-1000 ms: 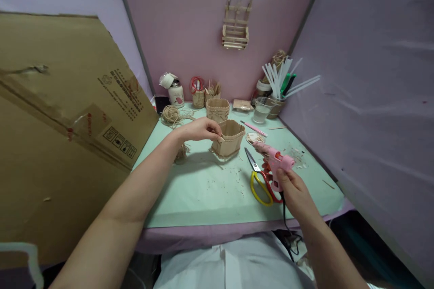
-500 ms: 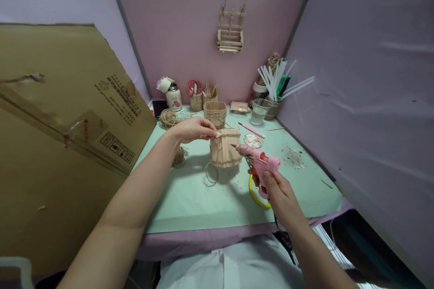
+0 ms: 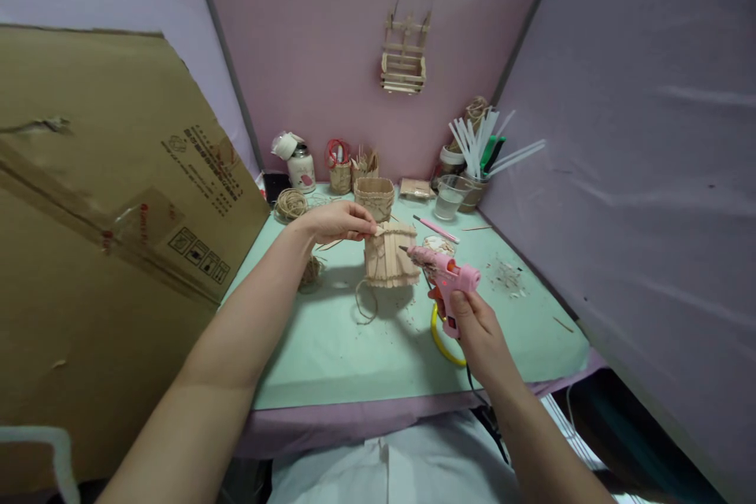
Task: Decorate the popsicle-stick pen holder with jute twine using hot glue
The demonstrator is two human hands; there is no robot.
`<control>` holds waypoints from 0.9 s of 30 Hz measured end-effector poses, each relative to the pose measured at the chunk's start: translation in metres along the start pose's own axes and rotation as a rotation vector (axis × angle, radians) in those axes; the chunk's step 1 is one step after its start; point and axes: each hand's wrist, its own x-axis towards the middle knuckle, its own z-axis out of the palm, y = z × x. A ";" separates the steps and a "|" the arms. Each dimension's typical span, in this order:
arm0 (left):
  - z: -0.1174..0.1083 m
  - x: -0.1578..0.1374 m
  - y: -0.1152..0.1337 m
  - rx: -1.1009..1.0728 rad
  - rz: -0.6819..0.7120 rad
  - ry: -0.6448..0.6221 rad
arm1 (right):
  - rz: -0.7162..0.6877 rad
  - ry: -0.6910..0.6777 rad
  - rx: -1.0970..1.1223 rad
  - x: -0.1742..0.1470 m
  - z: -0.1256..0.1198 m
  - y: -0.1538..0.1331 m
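Observation:
A small basket of flat wooden craft sticks (image 3: 390, 261), with braided twine along its top and bottom, is near the middle of the table. My left hand (image 3: 347, 222) is closed in a pinch at its upper left corner, where a pale stick tip shows by the fingertips. A loose loop of twine (image 3: 367, 307) hangs from the basket's lower left. In my right hand (image 3: 479, 331) is a pink hot glue gun (image 3: 449, 279), gripped by its handle. The nozzle points left, close to the basket's right side but seemingly apart from it.
Behind stand another stick basket (image 3: 374, 197), a twine coil (image 3: 290, 205), a clear cup (image 3: 450, 198) and a holder with white glue sticks (image 3: 472, 138). A pink pen (image 3: 435, 229) lies right of them. A yellow ring (image 3: 440, 346) is under the gun. Cardboard (image 3: 118, 213) leans at left.
The glue gun and my right hand have shifted slightly left in the view. My left hand keeps its pinch at the basket's corner; the whole view has tilted a little.

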 end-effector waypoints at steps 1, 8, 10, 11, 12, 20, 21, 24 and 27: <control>-0.001 0.001 -0.001 -0.004 0.004 -0.003 | 0.002 0.004 -0.006 0.001 0.001 0.000; -0.007 0.006 -0.008 -0.035 0.016 -0.009 | 0.031 0.017 -0.004 0.002 0.005 -0.001; -0.007 0.006 -0.008 -0.036 0.014 -0.011 | 0.030 0.010 0.000 0.002 0.006 0.000; -0.007 0.006 -0.008 -0.037 0.013 -0.012 | 0.030 0.008 0.001 0.002 0.006 0.000; -0.007 0.005 -0.008 -0.038 0.012 -0.013 | 0.031 0.007 0.003 0.002 0.007 0.000; -0.006 0.004 -0.006 -0.036 0.016 -0.036 | 0.047 0.005 0.036 0.002 0.007 0.002; -0.006 0.005 -0.006 -0.035 0.016 -0.040 | 0.051 0.005 0.039 0.002 0.007 0.003; -0.007 0.005 -0.007 -0.034 0.027 -0.050 | 0.069 0.010 0.059 0.003 0.008 0.005; -0.008 0.007 -0.010 -0.032 0.033 -0.063 | 0.080 0.014 0.084 0.002 0.008 0.006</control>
